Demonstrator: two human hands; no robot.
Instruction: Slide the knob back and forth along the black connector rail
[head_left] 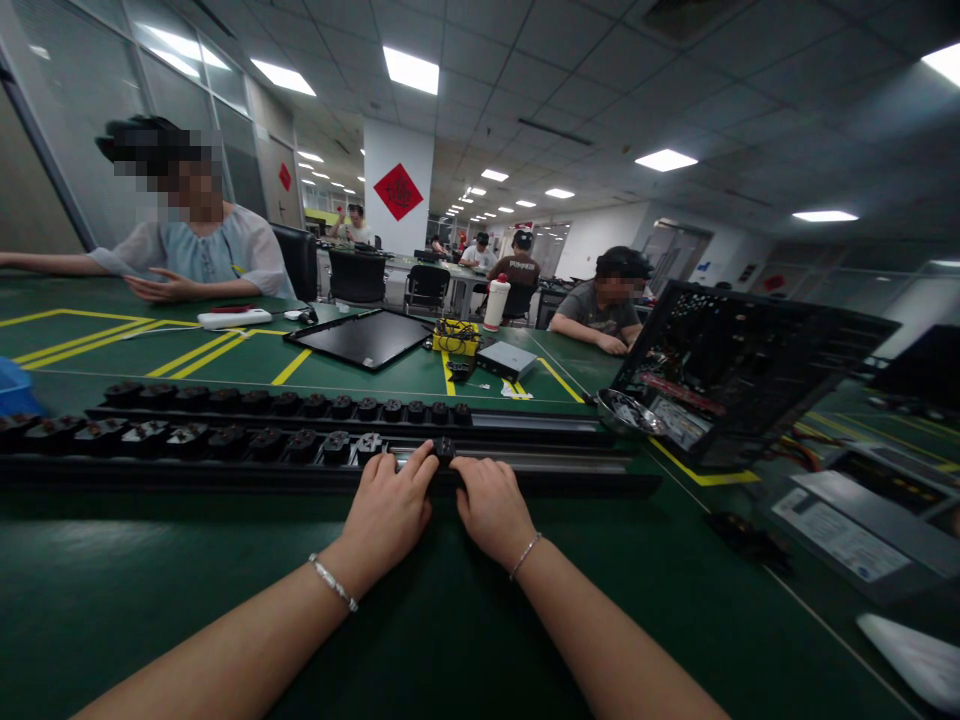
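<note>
My left hand (390, 515) and my right hand (493, 508) meet at a small black socket module (445, 449), with fingertips on either side of it. The module sits on the near black track (562, 466), a long rail with a shiny channel. To its left, a row of similar socket modules (268, 445) fills the rail, some showing metal contacts. Behind it, a parallel far track (540, 424) carries another row of black modules (341, 405). The undersides of my fingers are hidden.
A metal bowl (628, 411) stands at the tracks' right end, beside an open computer case (720, 370) and power supply (847, 530). Beyond lie a black panel (367, 338), yellow box (457, 345), grey drive (507, 358) and bottle (496, 303). Two people sit across the table.
</note>
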